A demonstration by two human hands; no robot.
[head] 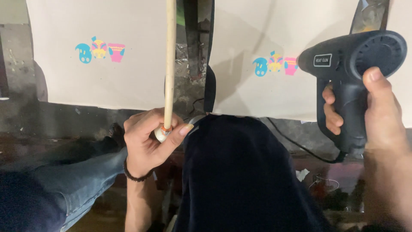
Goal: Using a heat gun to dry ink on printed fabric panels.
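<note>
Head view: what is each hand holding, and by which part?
Left hand grips the wooden stick at its bottom end; right hand holds the black heat gun by its handle.

A dark, worn work surface [73,118] carries two pale sheets side by side. The left sheet [98,81] and the right sheet [262,94] each bear small blue, yellow and pink prints. A black cable [296,144] trails near the front edge.

Left wrist: thin dark beaded bracelet [136,176]
Arms: bare, no sleeves
Leg: blue denim jeans [73,180]
</note>
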